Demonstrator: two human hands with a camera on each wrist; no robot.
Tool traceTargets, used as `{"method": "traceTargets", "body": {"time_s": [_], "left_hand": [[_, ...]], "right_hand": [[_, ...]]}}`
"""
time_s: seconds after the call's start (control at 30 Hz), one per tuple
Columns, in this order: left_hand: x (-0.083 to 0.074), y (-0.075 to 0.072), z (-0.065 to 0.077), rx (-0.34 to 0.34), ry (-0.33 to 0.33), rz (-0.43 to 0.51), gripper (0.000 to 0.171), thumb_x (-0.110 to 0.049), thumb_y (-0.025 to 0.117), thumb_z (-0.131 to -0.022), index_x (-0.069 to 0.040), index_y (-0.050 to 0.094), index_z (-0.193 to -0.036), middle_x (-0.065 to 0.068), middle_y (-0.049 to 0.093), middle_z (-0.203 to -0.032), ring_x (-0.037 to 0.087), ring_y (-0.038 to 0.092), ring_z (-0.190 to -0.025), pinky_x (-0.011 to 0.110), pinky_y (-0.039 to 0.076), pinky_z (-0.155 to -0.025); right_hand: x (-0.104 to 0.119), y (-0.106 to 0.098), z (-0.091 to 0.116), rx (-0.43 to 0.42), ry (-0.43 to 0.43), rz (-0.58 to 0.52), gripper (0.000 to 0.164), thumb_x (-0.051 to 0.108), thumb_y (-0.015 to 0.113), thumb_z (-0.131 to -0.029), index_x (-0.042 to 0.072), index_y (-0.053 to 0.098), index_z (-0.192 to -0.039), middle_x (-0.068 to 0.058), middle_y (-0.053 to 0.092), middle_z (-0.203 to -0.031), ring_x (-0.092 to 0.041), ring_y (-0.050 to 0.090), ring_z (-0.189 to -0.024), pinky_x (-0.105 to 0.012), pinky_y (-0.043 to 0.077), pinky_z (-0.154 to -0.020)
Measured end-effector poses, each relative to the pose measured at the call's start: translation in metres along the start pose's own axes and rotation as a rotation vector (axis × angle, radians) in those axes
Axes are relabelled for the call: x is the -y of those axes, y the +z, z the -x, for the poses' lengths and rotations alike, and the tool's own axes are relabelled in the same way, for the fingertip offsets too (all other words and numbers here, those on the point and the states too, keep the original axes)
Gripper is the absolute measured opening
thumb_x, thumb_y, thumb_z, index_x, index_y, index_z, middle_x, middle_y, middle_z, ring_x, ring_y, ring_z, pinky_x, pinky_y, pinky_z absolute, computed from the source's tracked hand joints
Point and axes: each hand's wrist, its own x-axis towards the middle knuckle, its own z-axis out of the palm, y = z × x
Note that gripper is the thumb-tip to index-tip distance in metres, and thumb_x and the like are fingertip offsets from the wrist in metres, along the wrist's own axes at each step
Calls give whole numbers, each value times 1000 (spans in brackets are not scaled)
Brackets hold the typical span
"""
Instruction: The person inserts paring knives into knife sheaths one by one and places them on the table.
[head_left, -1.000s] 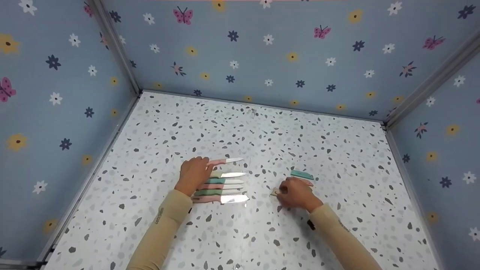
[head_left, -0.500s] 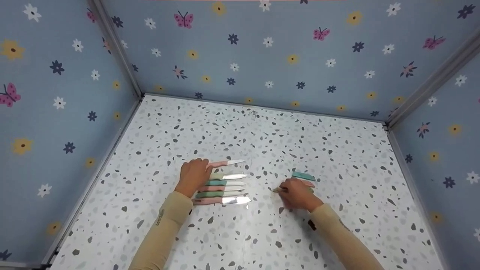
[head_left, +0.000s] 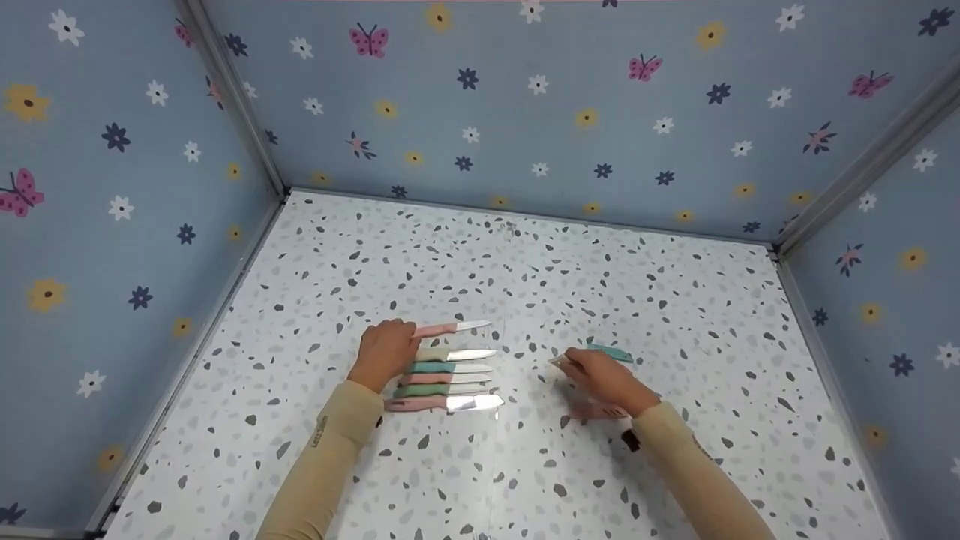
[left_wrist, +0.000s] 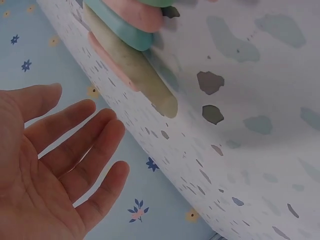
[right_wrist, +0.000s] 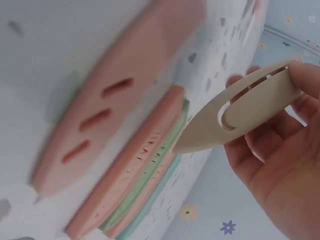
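Note:
My left hand (head_left: 385, 351) is at the handle end of a row of knives, nearest a small pink-handled knife (head_left: 436, 330) and a cream-handled knife (head_left: 471, 354). In the left wrist view its fingers are spread, with nothing held. Between thumb and fingers, my right hand (head_left: 606, 377) pinches a cream knife sheath (right_wrist: 240, 105) with a curved slot, raised off the table. Below this hand lie a large pink sheath (right_wrist: 120, 90) with three slits, a narrower pink sheath (right_wrist: 135, 160) and a green sheath (right_wrist: 160, 155). A teal sheath (head_left: 611, 352) shows beyond the hand.
Other knives lie parallel below the cream one, including a teal-handled knife (head_left: 431, 367) and a broad pink-handled knife (head_left: 424, 404), blades pointing right. Flower-patterned panels (head_left: 525, 112) enclose the speckled white table (head_left: 465, 255) at the back and sides.
My right hand has lifted the cream sheath and turned it, moving slightly up and away, which uncovers the large pink sheath. The left hand stays almost in place by the knives.

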Motion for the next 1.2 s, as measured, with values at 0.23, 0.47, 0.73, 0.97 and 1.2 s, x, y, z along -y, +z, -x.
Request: {"method": "traceTargets", "body": {"time_s": [0.23,0.47,0.73,0.97,1.2], "left_hand": [[7,4,0,-35,9,6,26,-24,55,-96,-8,64,-77,6,52,-60,20,51,-53,38,44,-49],[11,7,0,-22,-6,32,31,-26,53,-97,-7,64,-75,5,50,-56,19,49,-50,37,43,-48],[15,13,-2,22,-38,116,22,-20,54,-96,-8,67,-82,3,55,-63,18,51,-56,37,44,-53],[18,18,1,16,-10,138,16,-14,57,-93,-5,70,-93,7,60,-69,20,54,-58,39,46,-57],[21,22,2,47,2,138,22,-16,56,-95,-11,68,-112,9,63,-77,24,58,-66,41,47,-61]], "right_hand": [[-2,-10,2,91,31,-165,32,32,41,-102,3,52,-97,-14,60,-84,-19,57,-66,-36,46,-65],[-2,-14,3,26,48,-139,36,34,39,-103,3,52,-92,-5,52,-72,-15,47,-61,-34,41,-60],[-6,-18,1,-56,71,-124,35,36,50,-98,13,53,-72,2,53,-64,-13,48,-58,-32,41,-57],[-9,-18,1,-44,109,-146,31,31,55,-95,11,59,-72,3,52,-61,-11,46,-56,-31,41,-55],[-9,-15,0,-19,84,-117,30,24,52,-96,3,61,-77,3,54,-62,-12,48,-55,-30,41,-54]]}}
